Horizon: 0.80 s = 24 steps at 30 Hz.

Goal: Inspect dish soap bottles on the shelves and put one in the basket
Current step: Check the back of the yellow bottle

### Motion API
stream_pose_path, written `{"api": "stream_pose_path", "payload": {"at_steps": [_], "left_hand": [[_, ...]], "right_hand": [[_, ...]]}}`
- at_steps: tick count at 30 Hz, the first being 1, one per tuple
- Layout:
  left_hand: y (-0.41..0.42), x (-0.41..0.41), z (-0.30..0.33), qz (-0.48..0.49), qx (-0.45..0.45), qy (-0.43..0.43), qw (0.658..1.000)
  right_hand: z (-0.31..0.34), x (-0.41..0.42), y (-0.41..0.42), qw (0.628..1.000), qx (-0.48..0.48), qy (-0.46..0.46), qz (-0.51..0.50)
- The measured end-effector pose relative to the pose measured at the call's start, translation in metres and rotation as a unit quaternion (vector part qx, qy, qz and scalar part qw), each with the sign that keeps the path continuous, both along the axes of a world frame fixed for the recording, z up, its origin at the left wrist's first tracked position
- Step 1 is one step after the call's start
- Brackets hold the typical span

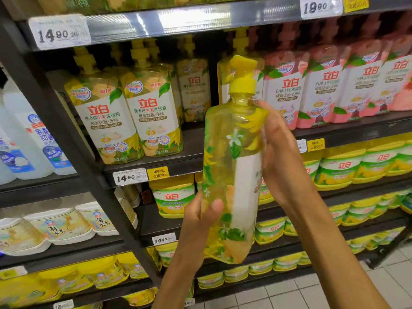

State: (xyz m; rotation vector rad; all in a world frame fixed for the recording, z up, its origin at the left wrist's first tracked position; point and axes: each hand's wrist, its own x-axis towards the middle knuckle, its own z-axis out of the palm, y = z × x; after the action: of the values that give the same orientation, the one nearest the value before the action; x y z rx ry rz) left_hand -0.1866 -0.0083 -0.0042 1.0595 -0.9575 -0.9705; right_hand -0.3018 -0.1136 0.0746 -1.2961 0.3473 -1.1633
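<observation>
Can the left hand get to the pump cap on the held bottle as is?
Probably not without letting go: the left hand grips the low part of the bottle, while the pump cap sits clear at the top. The right hand, holding higher, is nearer.

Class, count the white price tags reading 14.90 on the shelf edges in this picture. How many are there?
3. One on the top shelf edge at the left, one on the middle shelf edge, one lower down beside the left hand. Others may be hidden.
</observation>
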Motion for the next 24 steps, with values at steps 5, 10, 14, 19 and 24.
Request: {"api": "stream_pose_path", "payload": {"at_steps": [5,10,14,19,24], "left_hand": [[0.001,0.001,-0.007,-0.111,0.001,0.133,0.985],[-0.002,0.002,-0.007,-0.165,0.013,0.134,0.977],[-0.005,0.014,-0.003,-0.107,0.044,0.063,0.991],[-0.012,0.017,0.000,-0.051,0.025,-0.049,0.997],[-0.014,0.020,-0.014,-0.038,0.021,-0.115,0.992]], "right_hand": [[-0.001,-0.004,-0.015,0.998,0.023,0.023,0.056],[-0.002,0.003,-0.012,0.980,0.093,-0.044,0.170],[-0.002,0.002,-0.010,0.984,0.090,-0.061,0.141],[-0.004,-0.002,-0.003,0.998,0.007,0.041,-0.035],[-0.011,-0.009,-0.006,0.994,-0.092,0.055,0.026]]}}
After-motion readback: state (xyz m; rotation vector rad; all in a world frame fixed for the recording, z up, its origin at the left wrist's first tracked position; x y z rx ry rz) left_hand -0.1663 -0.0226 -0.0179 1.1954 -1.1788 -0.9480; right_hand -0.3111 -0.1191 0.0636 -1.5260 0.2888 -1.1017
